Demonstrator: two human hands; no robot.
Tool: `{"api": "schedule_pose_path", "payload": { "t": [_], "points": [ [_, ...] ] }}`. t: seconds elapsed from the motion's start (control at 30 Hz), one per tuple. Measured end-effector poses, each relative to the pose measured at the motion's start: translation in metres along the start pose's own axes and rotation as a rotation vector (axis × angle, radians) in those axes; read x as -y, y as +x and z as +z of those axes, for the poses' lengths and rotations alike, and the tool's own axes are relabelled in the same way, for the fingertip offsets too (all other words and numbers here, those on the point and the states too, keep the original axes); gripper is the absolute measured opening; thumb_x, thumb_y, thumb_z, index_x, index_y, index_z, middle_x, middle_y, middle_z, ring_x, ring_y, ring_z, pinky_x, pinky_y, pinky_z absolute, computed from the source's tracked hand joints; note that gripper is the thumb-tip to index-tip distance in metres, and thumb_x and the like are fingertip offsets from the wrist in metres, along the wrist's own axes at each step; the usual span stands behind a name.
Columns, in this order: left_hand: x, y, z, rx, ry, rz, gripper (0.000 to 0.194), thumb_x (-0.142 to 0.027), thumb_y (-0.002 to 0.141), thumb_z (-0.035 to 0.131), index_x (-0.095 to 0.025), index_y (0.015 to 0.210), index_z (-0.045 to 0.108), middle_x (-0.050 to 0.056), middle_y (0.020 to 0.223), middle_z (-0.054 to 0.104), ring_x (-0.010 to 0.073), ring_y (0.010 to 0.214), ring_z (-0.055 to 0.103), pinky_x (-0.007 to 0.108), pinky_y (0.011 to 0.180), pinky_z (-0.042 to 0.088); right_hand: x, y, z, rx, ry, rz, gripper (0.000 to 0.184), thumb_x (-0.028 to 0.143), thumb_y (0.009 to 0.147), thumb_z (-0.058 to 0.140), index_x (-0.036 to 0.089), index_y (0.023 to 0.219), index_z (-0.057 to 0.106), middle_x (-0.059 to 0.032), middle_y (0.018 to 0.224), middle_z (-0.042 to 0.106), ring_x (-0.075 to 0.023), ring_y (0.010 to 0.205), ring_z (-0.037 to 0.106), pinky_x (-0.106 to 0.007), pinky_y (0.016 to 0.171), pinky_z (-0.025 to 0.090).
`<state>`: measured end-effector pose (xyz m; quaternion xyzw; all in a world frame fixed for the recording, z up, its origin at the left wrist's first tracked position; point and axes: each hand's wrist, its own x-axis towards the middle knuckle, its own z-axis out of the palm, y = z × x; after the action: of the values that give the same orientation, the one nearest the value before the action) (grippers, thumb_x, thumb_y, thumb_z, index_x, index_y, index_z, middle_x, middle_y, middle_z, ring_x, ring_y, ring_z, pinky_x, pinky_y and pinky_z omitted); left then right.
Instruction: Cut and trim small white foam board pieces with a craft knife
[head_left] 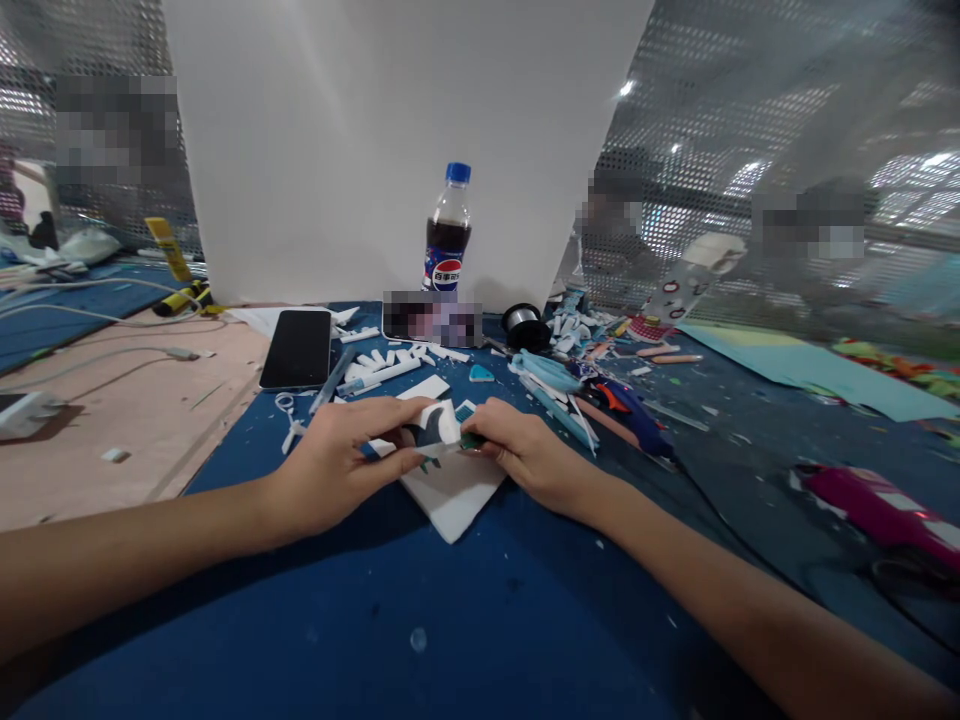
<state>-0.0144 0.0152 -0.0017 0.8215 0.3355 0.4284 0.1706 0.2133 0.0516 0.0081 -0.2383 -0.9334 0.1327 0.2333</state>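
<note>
Forearms (pixel 180 520) converge over blue surface (pixel 420 610)

Left hand (pixel 341 460) pinches a small white, dark-patterned piece (pixel 449 424), short of the surface's far edge; right hand (pixel 521 447), just beside its right end, grips something dark green (pixel 471 440), mostly hidden.

- small piece in the works (pixel 450 422): white with a dark curved shape on it, looks greyish-black to me
- slab (pixel 454 505) under it: plain white
- bench (pixel 337 620): deep blue all over here, flecked with pale bits
- sheet (pixel 172 390) off to the left: washed-out peachy pink
- bottle (pixel 448 235): bright blue cap, really dark drink, blue label, round red-white-blue logo
- phone (pixel 296 348): black screen, thin pale edge
- spool (pixel 525 327): black, silvery middle
- glue gun (pixel 630 410): dark blue, orange-red trigger, nice combo tbh
- tumbler (pixel 679 290): greyish with roundish patches, off-white lid, reddish patterned base
- backboard (pixel 375 130): plain greyish white
</note>
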Motion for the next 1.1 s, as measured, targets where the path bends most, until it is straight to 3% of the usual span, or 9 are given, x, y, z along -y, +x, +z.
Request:
{"api": "schedule_pose_path", "payload": {
  "t": [0.23, 0.43, 1.1],
  "points": [
    [-0.0010, 0.0034, -0.0005, 0.007, -0.010, -0.027, 0.032, -0.017, 0.082, 0.054, -0.009, 0.114, 0.058, 0.005, 0.077, 0.063, 0.0120, 0.067, 0.056, 0.020, 0.058, 0.046, -0.0075, -0.0001, -0.0040, 0.012, -0.017, 0.010, 0.013, 0.016, 0.090, 0.036, 0.018, 0.085, 0.048, -0.0035, 0.076, 0.051, -0.0150, 0.070, 0.042, -0.024, 0.062, 0.034],
    [0.0008, 0.0027, -0.0004, 0.050, 0.003, -0.012, 0.037, -0.018, 0.085, 0.051, -0.017, 0.122, 0.054, 0.005, 0.083, 0.059, 0.0131, 0.069, 0.052, 0.021, 0.054, 0.044, -0.0057, -0.0014, -0.0060, 0.048, -0.035, 0.017, 0.013, 0.017, 0.091, 0.036, 0.018, 0.085, 0.048, -0.0036, 0.077, 0.051, -0.0155, 0.071, 0.042, -0.025, 0.063, 0.034],
    [0.0011, 0.0032, 0.0015, 0.075, -0.111, -0.021, 0.041, -0.009, 0.081, 0.054, -0.021, 0.120, 0.056, 0.002, 0.081, 0.057, 0.0098, 0.063, 0.051, 0.020, 0.057, 0.045, -0.0018, -0.0019, -0.0030, 0.047, -0.071, 0.013, 0.013, 0.011, 0.088, 0.038, 0.017, 0.084, 0.049, -0.0041, 0.076, 0.052, -0.0158, 0.071, 0.041, -0.026, 0.063, 0.034]
  ]
}}
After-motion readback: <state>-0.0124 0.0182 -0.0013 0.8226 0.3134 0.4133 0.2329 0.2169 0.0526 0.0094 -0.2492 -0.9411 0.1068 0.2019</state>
